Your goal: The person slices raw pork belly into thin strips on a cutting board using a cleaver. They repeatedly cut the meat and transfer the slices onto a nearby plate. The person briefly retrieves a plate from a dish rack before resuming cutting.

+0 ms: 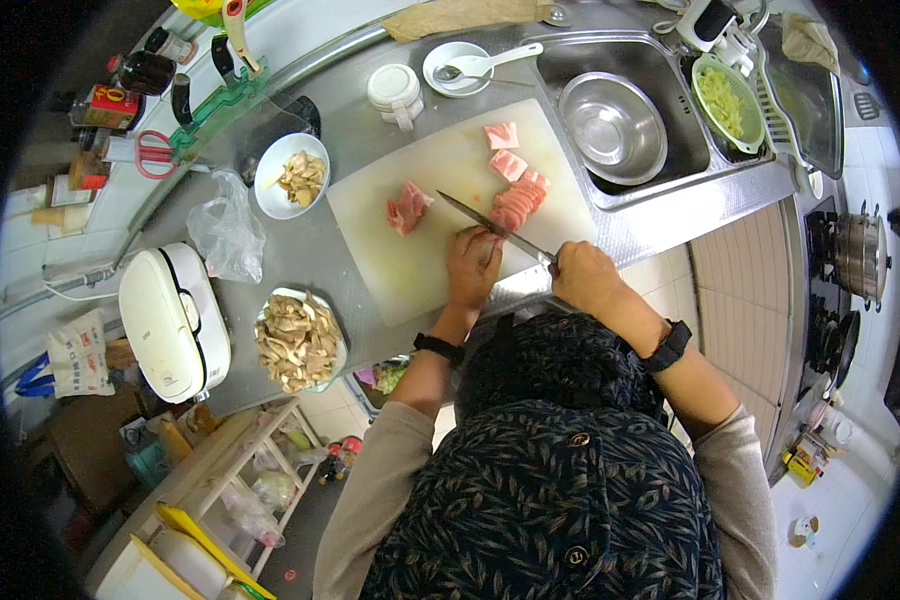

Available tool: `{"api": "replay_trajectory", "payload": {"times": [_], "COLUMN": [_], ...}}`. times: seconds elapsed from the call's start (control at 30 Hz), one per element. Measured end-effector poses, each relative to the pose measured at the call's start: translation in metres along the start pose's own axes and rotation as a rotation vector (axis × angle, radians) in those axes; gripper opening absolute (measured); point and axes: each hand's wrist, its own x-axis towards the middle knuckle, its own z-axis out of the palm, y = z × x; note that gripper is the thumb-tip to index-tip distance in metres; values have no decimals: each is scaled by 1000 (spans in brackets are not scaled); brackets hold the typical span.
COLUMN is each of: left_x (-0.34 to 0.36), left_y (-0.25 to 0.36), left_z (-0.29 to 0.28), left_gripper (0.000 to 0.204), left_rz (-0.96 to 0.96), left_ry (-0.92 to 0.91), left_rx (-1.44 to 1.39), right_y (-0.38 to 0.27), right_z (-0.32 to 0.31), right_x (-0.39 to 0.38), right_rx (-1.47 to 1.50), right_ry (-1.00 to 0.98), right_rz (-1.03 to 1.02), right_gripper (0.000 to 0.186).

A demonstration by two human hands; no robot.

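Note:
A kitchen knife (pixel 485 222) is gripped by its handle in my right hand (pixel 585 277). Its blade points up and left across the white cutting board (pixel 370 255). Fingers curled, my left hand (pixel 473 265) rests on the board close against the blade; anything beneath its fingertips is hidden. Just beyond the blade lies a row of sliced pink meat (pixel 520 200). Farther up the board are two pale-edged meat pieces, one (pixel 501 135) above the other (pixel 508 164). A separate chunk of meat (pixel 408 207) sits left of the knife tip.
Left of the board stand a bowl of peeled pieces (pixel 302 178), a container of mushrooms (pixel 298 340) and a white appliance (pixel 170 325). Behind it are a lidded white mug (pixel 394 90) and a bowl with spoons (pixel 457 57). The sink holds a metal basin (pixel 610 128); a green-filled colander (pixel 730 105) is beside it.

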Motion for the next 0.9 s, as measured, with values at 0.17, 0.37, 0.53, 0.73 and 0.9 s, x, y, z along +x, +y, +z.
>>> {"api": "replay_trajectory", "payload": {"times": [0.17, 0.37, 0.53, 0.73, 0.9], "left_x": [2, 0, -3, -1, -4], "left_y": [1, 2, -2, -1, 2], "left_z": [0, 0, 7, 3, 3], "left_gripper": [11, 11, 12, 12, 12], "left_rz": [11, -55, -21, 24, -91], "left_ry": [41, 23, 58, 49, 13], "left_rx": [-12, -20, -22, 2, -11], "right_y": [-5, -11, -3, -1, 39], "right_z": [10, 23, 38, 38, 21], "right_x": [15, 35, 33, 33, -1], "right_rx": [-15, 1, 11, -3, -8], "right_ry": [0, 31, 69, 49, -84], "right_rz": [-30, -46, -16, -46, 21], "right_gripper": [22, 21, 17, 18, 18]}}
